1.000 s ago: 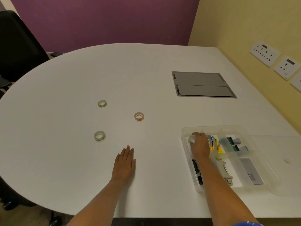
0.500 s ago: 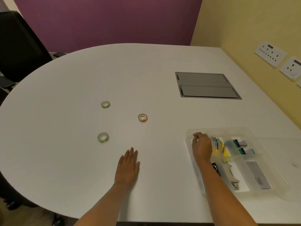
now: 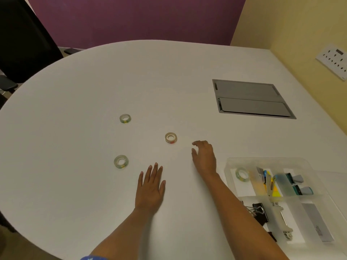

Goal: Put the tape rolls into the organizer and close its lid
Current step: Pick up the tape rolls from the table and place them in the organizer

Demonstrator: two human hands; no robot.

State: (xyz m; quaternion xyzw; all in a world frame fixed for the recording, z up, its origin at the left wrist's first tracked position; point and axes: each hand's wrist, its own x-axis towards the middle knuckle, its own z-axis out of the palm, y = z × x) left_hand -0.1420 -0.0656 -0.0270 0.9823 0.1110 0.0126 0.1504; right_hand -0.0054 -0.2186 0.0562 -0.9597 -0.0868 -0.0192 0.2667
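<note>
Three tape rolls lie flat on the white table: a far one (image 3: 125,118), a middle one with a red mark (image 3: 171,138), and a near one (image 3: 121,161). Another tape roll (image 3: 242,174) rests in the far-left compartment of the clear plastic organizer (image 3: 230,162) at the right. My right hand (image 3: 203,156) hovers over the table between the organizer and the middle roll, fingers apart and empty, a short way right of that roll. My left hand (image 3: 151,186) lies flat on the table, palm down, holding nothing. The organizer's clear lid lies open to its right.
The organizer also holds binder clips (image 3: 258,212), a staple remover (image 3: 281,220), sticky notes and a grey box. A grey cable hatch (image 3: 251,99) is set into the table at the back right. A black chair (image 3: 22,38) stands at the far left; wall sockets (image 3: 334,61) are on the right.
My right hand left a tape roll in the organizer's far-left compartment and moved out to the left, toward the middle roll. My left hand stayed flat on the table.
</note>
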